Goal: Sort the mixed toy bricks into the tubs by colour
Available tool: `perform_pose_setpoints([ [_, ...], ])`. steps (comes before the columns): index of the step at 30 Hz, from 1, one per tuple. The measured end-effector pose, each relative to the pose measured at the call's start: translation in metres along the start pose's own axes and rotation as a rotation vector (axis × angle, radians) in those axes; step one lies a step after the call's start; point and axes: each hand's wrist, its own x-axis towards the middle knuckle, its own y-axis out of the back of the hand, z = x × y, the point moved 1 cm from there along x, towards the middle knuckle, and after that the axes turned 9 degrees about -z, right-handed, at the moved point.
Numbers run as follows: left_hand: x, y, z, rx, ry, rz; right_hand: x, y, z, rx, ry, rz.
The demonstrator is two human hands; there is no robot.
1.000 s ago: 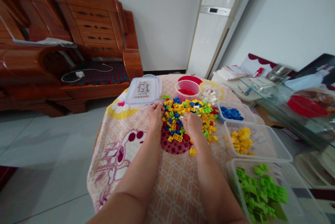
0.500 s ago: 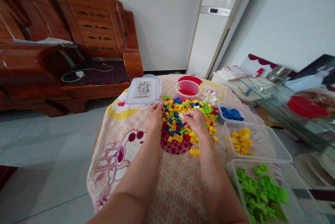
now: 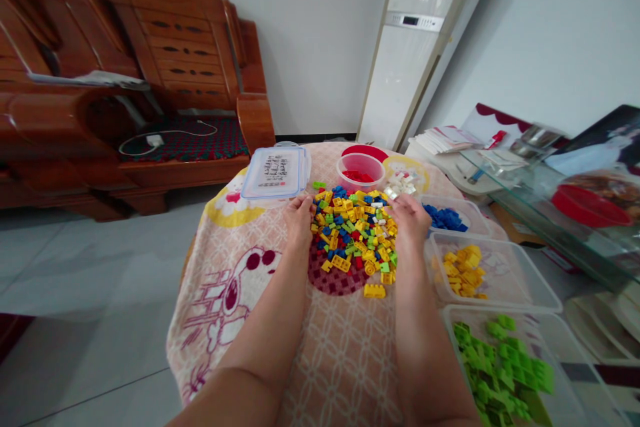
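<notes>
A mixed heap of toy building bricks (image 3: pixel 350 230) in yellow, blue, green, red and white lies on the patterned tablecloth (image 3: pixel 345 360). My left hand (image 3: pixel 299 215) rests at the heap's left edge, fingers bent together; whatever they pinch, if anything, is hidden. Over the heap's right side is my right hand (image 3: pixel 411 217), a small white brick (image 3: pixel 390 193) at its closed fingertips. Just beyond those fingertips sits a pile of white bricks (image 3: pixel 404 182). Blue bricks (image 3: pixel 445 218) fill part of a clear box beside the right hand.
Red bricks (image 3: pixel 357 176) lie in a round tub (image 3: pixel 376 186) at the back. Down the right side stand one clear box (image 3: pixel 530 275) with yellow bricks (image 3: pixel 463 270) and another with green bricks (image 3: pixel 505 367). A box lid (image 3: pixel 250 180) lies back left. A glass shelf (image 3: pixel 530 207) adjoins the table.
My right hand has moved right and slightly away from me, from the heap's middle toward the white pile, carrying the white brick. My left hand stays about where it was.
</notes>
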Motion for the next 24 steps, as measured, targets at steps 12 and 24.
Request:
perform_pose_setpoints([
  [12, 0.001, 0.001, -0.002, 0.033, -0.005, 0.007, -0.008, -0.012, 0.011, -0.442, 0.044, -0.240],
  [24, 0.001, 0.001, -0.002, 0.025, -0.016, 0.006, -0.054, -0.062, 0.011, -1.210, 0.289, -0.633],
])
